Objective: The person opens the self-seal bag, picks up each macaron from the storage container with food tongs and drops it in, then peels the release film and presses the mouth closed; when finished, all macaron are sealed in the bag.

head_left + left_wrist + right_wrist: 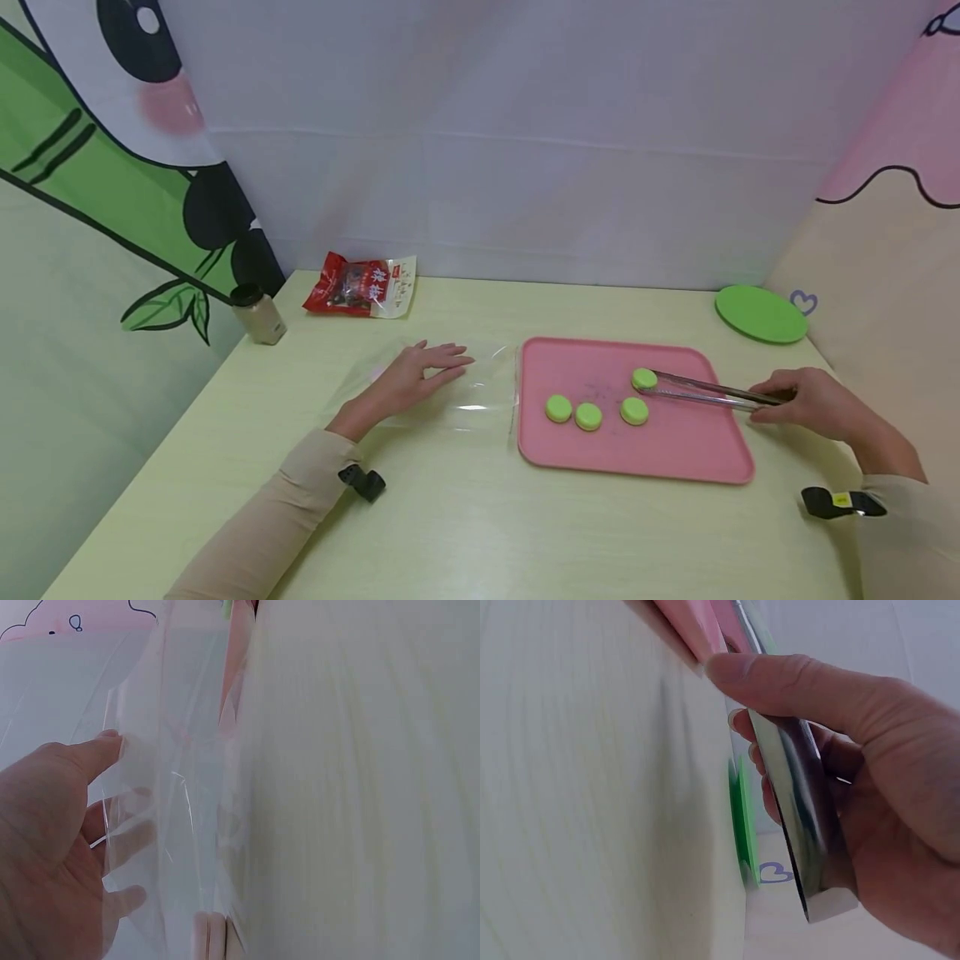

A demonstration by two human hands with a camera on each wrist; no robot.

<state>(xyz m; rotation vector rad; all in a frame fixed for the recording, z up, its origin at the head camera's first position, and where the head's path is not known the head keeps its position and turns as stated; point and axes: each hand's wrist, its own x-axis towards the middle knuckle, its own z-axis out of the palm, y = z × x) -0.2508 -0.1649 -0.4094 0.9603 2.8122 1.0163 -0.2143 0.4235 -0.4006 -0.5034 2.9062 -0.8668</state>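
Observation:
My right hand (pixel 813 404) grips metal tongs (pixel 802 806) near their closed end, the thumb along one side. The tongs' tips reach left over the pink tray (pixel 637 458) and stand about one green macaron-like round (pixel 643 379); how firmly they hold it cannot be told. Other green rounds (pixel 588 417) lie on the tray, left of and below the tips. My left hand (pixel 420 375) is at a clear plastic bag (pixel 472 407) left of the tray, fingers fairly straight and spread. In the left wrist view, those fingers (pixel 131 844) show through the film and the thumb touches its edge.
A red and white snack packet (pixel 367 287) lies at the back left, beside a dark-lidded jar (pixel 258 317) at the table's left edge. At the back right is a green plate (pixel 761 314). Printed cloth hangs behind the table.

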